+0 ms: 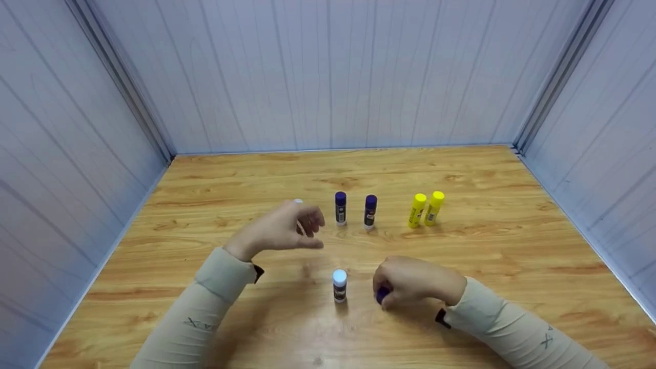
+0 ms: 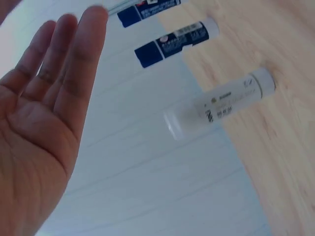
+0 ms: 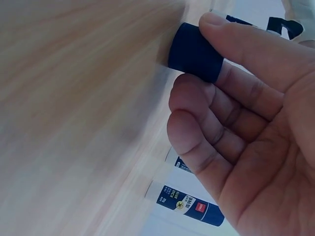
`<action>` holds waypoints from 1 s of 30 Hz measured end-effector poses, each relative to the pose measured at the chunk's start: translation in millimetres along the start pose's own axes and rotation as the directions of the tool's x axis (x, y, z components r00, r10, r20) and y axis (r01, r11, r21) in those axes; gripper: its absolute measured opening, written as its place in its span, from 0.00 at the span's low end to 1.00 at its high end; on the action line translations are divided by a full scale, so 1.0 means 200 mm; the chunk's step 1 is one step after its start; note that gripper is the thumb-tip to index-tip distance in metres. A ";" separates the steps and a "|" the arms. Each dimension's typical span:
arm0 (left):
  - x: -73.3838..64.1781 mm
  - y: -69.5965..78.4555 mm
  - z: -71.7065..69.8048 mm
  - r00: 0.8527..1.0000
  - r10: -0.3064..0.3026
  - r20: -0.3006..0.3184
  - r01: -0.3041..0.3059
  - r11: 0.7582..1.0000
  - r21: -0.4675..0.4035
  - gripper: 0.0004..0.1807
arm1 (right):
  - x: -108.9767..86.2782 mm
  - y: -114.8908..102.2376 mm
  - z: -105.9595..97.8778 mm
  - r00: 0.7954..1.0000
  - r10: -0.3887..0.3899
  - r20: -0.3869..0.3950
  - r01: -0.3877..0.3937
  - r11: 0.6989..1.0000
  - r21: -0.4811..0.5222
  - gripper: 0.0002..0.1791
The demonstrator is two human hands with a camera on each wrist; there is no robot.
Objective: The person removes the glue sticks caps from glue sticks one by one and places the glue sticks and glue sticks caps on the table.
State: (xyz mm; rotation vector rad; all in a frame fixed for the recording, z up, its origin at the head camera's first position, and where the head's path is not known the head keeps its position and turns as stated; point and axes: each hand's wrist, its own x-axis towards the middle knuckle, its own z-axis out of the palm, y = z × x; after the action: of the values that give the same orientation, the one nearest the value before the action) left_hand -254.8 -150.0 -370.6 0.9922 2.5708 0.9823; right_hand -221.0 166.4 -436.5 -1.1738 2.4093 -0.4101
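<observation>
My right hand (image 1: 417,279) pinches a dark blue glue stick cap (image 3: 196,51) between thumb and fingers, close over the table. To its left stands an upright glue stick (image 1: 340,287) with a pale cap and dark label. Farther back, my left hand (image 1: 279,228) is raised over the table, its fingers apart from the thumb and nothing between them. Behind that hand, a white glue stick (image 2: 221,105) is mostly hidden in the head view, with only its top (image 1: 298,201) showing. In the left wrist view it stands beside the extended fingers (image 2: 81,73).
Two upright glue sticks with dark blue caps, one on the left (image 1: 341,208) and one on the right (image 1: 370,211), stand at the back middle. Right of them, two yellow glue sticks (image 1: 417,210) stand close together. Pale panel walls (image 1: 328,77) border the wooden table (image 1: 512,230) on three sides.
</observation>
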 end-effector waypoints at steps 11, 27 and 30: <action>0.02 -0.12 -0.05 0.945 0.009 -0.328 -0.001 1.000 0.022 0.20 | 0.00 -0.01 0.00 0.999 -0.030 -0.017 0.029 0.999 -0.039 0.06; 0.09 -0.38 0.00 0.904 -0.300 -0.305 0.264 0.952 -0.155 0.42 | 0.01 -0.01 0.00 1.000 0.020 -0.001 -0.020 1.000 -0.013 0.06; 0.10 -0.41 0.03 0.900 -0.334 -0.280 0.294 0.939 -0.177 0.37 | 0.01 0.00 0.01 1.000 0.014 -0.006 -0.014 1.000 -0.012 0.06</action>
State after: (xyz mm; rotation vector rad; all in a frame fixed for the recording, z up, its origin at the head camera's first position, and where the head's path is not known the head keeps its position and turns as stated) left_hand -310.5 -179.7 -428.0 0.3915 2.7444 1.2720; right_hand -220.1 164.9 -438.0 -1.1616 2.4273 -0.3961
